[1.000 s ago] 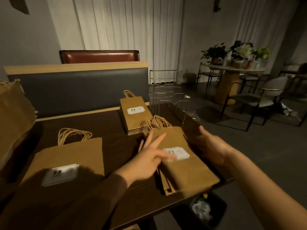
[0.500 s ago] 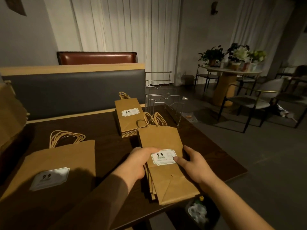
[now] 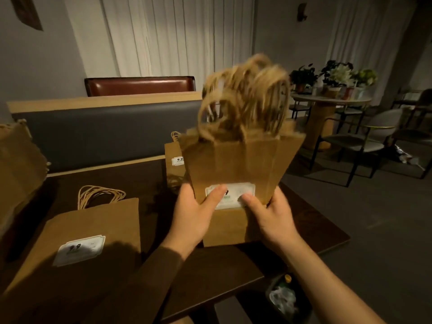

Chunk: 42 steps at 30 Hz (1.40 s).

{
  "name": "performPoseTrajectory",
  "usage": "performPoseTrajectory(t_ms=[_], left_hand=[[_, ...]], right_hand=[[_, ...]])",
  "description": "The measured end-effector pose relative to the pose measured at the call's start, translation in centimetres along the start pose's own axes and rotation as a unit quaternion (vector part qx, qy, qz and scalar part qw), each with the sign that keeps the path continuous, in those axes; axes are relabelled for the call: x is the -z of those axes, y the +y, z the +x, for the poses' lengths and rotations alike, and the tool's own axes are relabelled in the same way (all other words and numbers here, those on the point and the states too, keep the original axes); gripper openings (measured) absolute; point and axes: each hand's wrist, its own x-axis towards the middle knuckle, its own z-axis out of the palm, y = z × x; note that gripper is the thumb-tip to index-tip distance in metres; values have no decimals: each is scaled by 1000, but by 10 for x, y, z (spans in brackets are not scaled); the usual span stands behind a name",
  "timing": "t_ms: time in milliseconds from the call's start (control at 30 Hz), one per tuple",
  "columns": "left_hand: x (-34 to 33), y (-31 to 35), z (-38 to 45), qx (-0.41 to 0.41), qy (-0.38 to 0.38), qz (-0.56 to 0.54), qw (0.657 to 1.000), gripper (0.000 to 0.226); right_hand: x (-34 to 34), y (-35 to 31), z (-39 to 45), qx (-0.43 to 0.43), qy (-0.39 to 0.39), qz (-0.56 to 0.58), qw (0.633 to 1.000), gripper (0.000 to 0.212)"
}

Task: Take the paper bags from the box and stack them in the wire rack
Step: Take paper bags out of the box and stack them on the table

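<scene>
A bundle of several flat brown paper bags (image 3: 236, 164) stands upright over the dark table (image 3: 315, 230), twine handles blurred at the top. My left hand (image 3: 196, 211) grips its left edge, thumb on the white label. My right hand (image 3: 266, 213) grips the right edge, thumb also on the label. Behind the bundle lies a second stack of bags (image 3: 173, 157), mostly hidden. A large flat bag (image 3: 93, 235) lies at the left. The wire rack is hidden behind the raised bundle. A brown shape (image 3: 16, 169) at the far left may be more bags or the box.
A padded bench back (image 3: 105, 132) runs behind the table. A bin (image 3: 287, 300) with rubbish sits on the floor below the table's right edge. Chairs (image 3: 364, 141) and a round table with plants (image 3: 332, 99) stand at the right.
The bundle lay flat on the table with both hands at its label. Now both hands have tipped it upright and lifted it, and its handles swing.
</scene>
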Motion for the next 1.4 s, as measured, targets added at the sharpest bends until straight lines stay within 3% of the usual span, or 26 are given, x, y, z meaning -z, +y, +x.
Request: performPoseTrajectory(t_ms=[133,333,533,667,800,1033,1100,1200,1333,1400], left_hand=[[-2,-45,-24,49,-2,0,999,47],[-2,-55,-15,38,-31,-4,999,69],[4,-64,-10,56,-72,-15,996,55],[3,-64,-9,63,-80,-6,995,64],[-2,-61,-5,87,-104,20,991,68],[-10,-47,-13,180,-124,15,976,53],[-13,-42,-21,182,-141,59,971,56],[-23,-39,-36,176,-157,162,958,64],[-40,-37,-35,161,-136,273,939,64],[-44,-39,-32,156,-145,353,911,60]], right_hand=[[-18,38,-19,-34,-39,4,999,49],[-15,44,-5,-24,-15,-2,1000,53],[-11,46,0,-35,-58,5,998,60],[-9,46,2,-39,-71,2,997,63],[-5,47,-3,-43,-34,2,998,62],[19,19,0,-140,-41,-73,987,49],[34,15,-6,-211,-47,-121,969,56],[43,19,-16,-289,-80,-283,911,60],[45,18,-12,-324,-87,-420,843,91],[45,18,-11,-327,-90,-470,815,102]])
